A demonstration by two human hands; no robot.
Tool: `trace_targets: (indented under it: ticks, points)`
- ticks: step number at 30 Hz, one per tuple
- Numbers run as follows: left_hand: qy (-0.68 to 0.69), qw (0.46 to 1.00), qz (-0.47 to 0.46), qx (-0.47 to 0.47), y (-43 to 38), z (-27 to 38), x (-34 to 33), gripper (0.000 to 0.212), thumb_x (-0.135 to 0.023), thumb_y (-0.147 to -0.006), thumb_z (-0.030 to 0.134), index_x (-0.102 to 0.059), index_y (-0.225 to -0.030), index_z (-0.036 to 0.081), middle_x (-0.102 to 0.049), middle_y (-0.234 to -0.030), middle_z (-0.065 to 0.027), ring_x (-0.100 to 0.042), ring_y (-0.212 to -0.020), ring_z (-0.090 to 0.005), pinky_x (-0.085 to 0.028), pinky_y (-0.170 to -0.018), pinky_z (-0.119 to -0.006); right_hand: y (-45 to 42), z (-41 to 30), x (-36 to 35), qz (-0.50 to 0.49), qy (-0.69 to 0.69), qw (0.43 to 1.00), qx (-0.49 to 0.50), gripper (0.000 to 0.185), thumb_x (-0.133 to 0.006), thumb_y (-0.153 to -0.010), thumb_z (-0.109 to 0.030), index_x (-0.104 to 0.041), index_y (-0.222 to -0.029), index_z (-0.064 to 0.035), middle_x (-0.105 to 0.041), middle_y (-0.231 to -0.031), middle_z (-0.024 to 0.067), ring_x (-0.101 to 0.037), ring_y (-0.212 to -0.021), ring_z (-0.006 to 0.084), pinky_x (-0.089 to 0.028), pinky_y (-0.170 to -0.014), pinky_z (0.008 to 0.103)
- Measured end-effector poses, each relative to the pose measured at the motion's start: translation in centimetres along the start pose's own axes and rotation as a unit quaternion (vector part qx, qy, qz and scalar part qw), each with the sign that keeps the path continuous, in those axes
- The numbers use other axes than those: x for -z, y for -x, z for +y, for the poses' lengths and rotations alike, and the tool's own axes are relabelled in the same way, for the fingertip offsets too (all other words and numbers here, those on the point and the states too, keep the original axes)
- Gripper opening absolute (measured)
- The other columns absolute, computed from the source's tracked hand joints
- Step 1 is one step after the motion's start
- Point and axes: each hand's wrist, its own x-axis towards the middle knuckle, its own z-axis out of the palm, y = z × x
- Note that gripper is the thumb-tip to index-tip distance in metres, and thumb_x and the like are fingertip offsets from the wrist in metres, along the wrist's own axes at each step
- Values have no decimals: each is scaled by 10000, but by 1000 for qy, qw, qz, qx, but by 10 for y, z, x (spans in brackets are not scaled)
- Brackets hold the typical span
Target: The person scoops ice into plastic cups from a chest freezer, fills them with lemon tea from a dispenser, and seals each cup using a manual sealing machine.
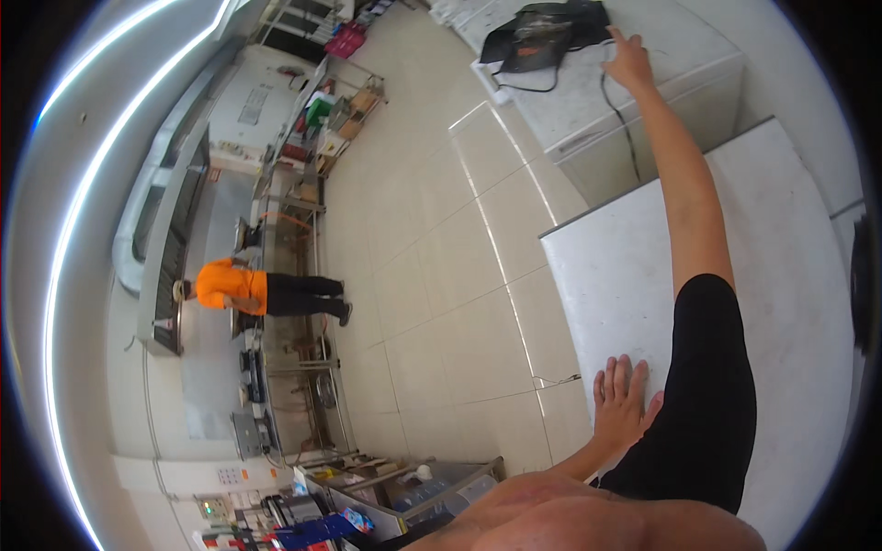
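Note:
My right hand (630, 62) reaches out across a white chest (689, 41) with a flat top. Its fingertips are at the edge of a black fabric item with straps (510, 45), which bears an orange mark. A dark strap (620, 117) hangs from beside my thumb down over the chest's side; I cannot tell whether my fingers grip it. My left hand (620, 403) lies palm down, fingers spread, on a nearer white flat top (765, 248). A black sleeve (713, 386) covers my right upper arm.
The view is turned sideways. Across the tiled floor (441, 275), a person in an orange shirt (231, 286) stands at a steel counter under an extractor hood (176, 234). A shelf with boxes (351, 113) stands farther along. A metal rack (406, 492) is near me.

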Motion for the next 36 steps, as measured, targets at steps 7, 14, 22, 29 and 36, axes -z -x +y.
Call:
trace_targets:
  ticks: [7,14,22,29,36]
  points:
    - [72,993,-61,65,-15,27,38,704,-600,-974,496,-460,-1489,38,-354,-1558,-290,-239,-1508,-470,-161,-1213,-626,142,22,153,-13,-62,986,153,882,-838,-759,-185,-429,-1540,-229,-496,-1353,180,-544,-1244,392,-496,-1044,456]
    - [80,996,-1,28,3,36,44,704,-616,-951,513,-469,-1455,44,-421,-1504,-293,-306,-1463,-464,-206,-1203,-611,467,32,485,-143,45,988,24,867,-835,-756,-166,-439,-1527,-188,-446,-1411,166,-527,-1267,366,-525,-1000,442]
    - [261,952,146,64,74,15,36,644,-707,-952,297,-441,-1419,-58,-523,-1346,-258,-534,-1237,-404,-487,-1000,-487,834,-12,703,-88,124,958,-243,854,-817,-767,-177,-418,-1523,-168,-419,-1460,183,-538,-1265,366,-549,-948,466]
    - [390,910,133,31,345,10,34,481,-707,-925,167,-496,-1290,-64,-540,-1218,-218,-572,-1054,-337,-511,-902,-438,1013,11,736,40,138,948,-283,922,-804,-825,-307,-314,-1591,-152,-368,-1529,229,-463,-1340,420,-480,-1059,502]
    - [303,811,-480,138,620,-102,7,506,-606,-973,450,-620,-1144,-26,-665,-1025,-173,-645,-885,-279,-545,-756,-432,1054,-43,796,45,159,952,-257,1119,-821,-815,-465,-144,-1652,-156,-185,-1623,366,-283,-1464,540,-312,-1193,572]
